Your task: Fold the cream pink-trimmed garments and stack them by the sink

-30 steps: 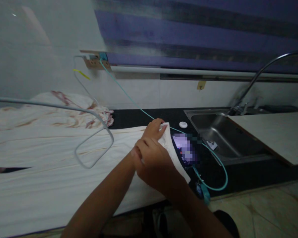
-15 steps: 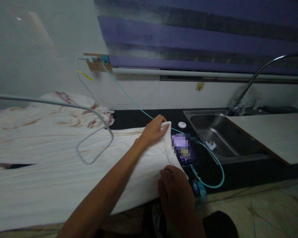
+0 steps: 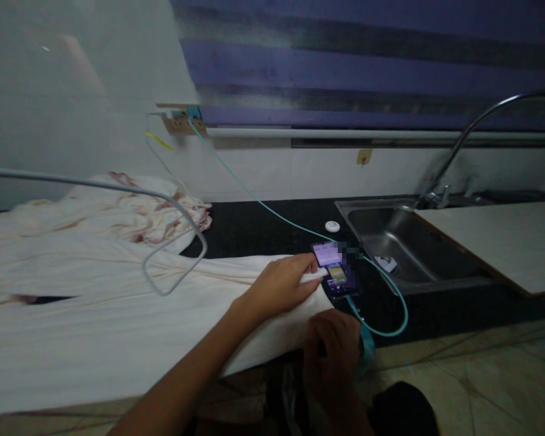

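- A dark counter (image 3: pixel 263 227) is draped with a white cloth (image 3: pixel 95 327) beside the phone (image 3: pixel 333 275).
- The cloth's corner is pinched under the left hand (image 3: pixel 279 284) fingers, touching the phone.
- The cloth's lower edge is gripped by the curled right hand (image 3: pixel 333 348), just below the phone.

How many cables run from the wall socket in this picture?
2: a teal cable crossing the counter to the phone, and a grey cable looping over the white cloth. More may be hidden.

A black counter (image 3: pixel 263 227) carries a white cloth (image 3: pixel 95 315) across its left and near part, a phone (image 3: pixel 333 275) and teal cable (image 3: pixel 390 290) right of it, a sink (image 3: pixel 409 242) far right.
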A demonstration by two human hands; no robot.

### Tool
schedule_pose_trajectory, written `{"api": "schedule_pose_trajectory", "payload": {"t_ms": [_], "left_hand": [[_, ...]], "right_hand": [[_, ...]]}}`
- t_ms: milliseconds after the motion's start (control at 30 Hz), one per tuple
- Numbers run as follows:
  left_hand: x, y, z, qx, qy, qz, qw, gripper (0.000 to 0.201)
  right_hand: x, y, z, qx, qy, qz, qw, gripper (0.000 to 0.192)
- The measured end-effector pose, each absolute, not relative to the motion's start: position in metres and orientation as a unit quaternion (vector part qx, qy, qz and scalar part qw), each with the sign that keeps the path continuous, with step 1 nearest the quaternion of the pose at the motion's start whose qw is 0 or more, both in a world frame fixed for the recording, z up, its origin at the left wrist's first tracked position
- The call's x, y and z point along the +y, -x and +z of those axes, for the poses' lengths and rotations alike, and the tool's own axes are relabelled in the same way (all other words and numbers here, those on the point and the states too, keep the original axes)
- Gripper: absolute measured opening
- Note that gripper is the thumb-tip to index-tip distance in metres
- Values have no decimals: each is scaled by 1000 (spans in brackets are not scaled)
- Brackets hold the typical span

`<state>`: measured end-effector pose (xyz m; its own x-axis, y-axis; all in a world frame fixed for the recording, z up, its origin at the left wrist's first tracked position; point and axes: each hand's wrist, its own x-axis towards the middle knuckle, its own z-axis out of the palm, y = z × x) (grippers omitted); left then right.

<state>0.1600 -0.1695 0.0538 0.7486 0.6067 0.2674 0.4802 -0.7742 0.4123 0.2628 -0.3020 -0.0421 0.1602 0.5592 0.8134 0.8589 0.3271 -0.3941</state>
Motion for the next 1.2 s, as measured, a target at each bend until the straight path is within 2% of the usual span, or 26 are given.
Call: {"api": "schedule_pose_trajectory", "payload": {"t_ms": [67,233,367,467,567,700,833,967,1100,1200], "left_hand": [[-177,-159,48,308,-914,205,169,19],[-195,-164,44,335,-899,214,185,16],[-203,-168,36,324,-906,191,191,13],[-205,-169,27,308,-913,164,213,9],[-204,-167,20,316,-900,156,257,15],[-204,-162,19,318,-890,144,292,19],[-214,-146,30,253,-900,134,328,23],[-241,-128,36,257,-878,193,356,34],[-283,-120,20,435,-788,332,282,39],[-322,-126,9,453,-808,304,221,49]], "right_hand": [[-305,-265,-42,-628,568,-130,516,16],[-309,-263,-40,-656,608,-55,444,23],[-313,-258,-43,-684,591,-59,422,31],[-317,-260,-49,-682,570,-84,451,33],[-322,-266,-56,-667,536,-100,508,35],[-326,-271,-59,-638,508,-82,573,27],[-327,-269,-41,-585,534,-58,608,19],[-305,-259,3,-577,557,17,597,21],[-246,-245,41,-611,534,120,572,27],[-193,-239,48,-664,522,245,476,33]]}}
